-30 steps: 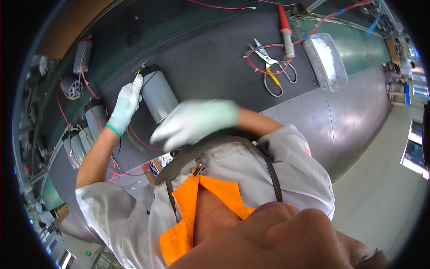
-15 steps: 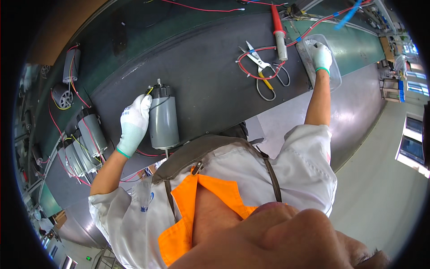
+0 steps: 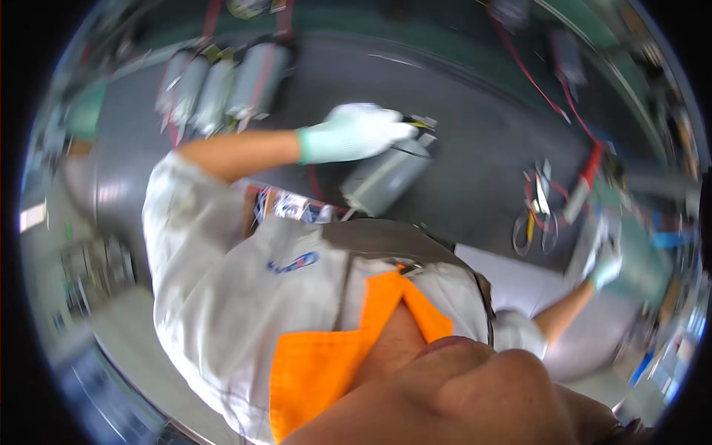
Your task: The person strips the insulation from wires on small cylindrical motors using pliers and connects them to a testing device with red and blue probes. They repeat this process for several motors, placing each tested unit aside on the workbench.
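A grey cylindrical electric motor (image 3: 388, 179) lies on the dark bench near its front edge, its black end pointing away and its shaft toward me. My left hand (image 3: 360, 133), in a white knit glove, is at that black end. Its fingers are pinched together around a short yellow wire there, though motion blurs the fingertips. Far to the right, my gloved right hand (image 3: 607, 261) reaches into a clear plastic bin (image 3: 644, 259). Its fingers are smeared, and whatever they touch is hidden.
Several grey motors (image 3: 256, 80) with red and yellow wires lie at the left. Yellow-handled scissors (image 3: 531, 224) and a red-and-beige probe-like tool (image 3: 589, 174) with a red cable lie left of the bin. Red wires (image 3: 530, 70) stretch across the far bench.
The whole view has swung left, so the bench and both hands appear turned and shifted right. My left hand stays at the motor's black end, and my right hand stays at the bin.
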`<state>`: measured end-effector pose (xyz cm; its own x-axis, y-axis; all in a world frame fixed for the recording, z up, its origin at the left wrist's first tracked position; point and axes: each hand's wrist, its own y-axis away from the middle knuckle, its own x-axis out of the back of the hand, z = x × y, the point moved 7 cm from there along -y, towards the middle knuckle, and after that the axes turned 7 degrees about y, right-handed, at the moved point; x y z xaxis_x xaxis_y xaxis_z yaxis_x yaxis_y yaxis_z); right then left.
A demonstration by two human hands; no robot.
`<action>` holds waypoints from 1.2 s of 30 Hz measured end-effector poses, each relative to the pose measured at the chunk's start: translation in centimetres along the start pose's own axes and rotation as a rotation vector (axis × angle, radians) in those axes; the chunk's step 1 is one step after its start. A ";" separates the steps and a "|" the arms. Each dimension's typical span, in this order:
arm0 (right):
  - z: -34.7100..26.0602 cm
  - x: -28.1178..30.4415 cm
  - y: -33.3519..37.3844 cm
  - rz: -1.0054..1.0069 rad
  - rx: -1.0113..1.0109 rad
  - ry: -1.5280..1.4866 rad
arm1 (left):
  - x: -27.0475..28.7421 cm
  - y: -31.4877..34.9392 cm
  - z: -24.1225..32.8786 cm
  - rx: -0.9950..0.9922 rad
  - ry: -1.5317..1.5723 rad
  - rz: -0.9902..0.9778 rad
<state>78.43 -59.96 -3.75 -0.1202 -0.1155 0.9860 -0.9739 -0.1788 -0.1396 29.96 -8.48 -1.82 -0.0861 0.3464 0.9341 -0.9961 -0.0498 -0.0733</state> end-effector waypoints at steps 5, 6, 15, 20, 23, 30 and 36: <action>-5.0 6.2 3.5 0.285 0.041 0.066 | 2.0 0.2 -1.3 0.635 0.719 -0.474; -7.1 8.8 4.3 0.369 0.066 0.191 | 2.4 0.7 -1.5 0.655 0.779 -0.529; -35.5 9.3 23.6 -0.540 0.365 -1.428 | 3.5 1.1 -2.5 0.732 1.223 -0.604; -45.4 2.7 32.3 -1.141 0.222 -1.726 | 3.9 2.2 -3.3 0.811 1.223 -0.590; -45.6 4.0 32.1 -0.660 0.505 -1.534 | 4.3 2.3 -3.1 0.825 1.147 -0.628; -45.9 5.9 34.3 0.108 1.207 -0.908 | 3.0 2.9 -2.5 0.981 1.317 -0.351; -46.4 3.9 30.9 -0.429 0.685 -1.302 | 2.2 2.0 -2.0 0.974 1.258 0.171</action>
<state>38.95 -20.65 0.04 0.7410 -0.6228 0.2510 -0.5727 -0.7813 -0.2480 27.72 -5.96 -0.59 -0.6429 0.7652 0.0337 -0.6227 -0.5477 0.5589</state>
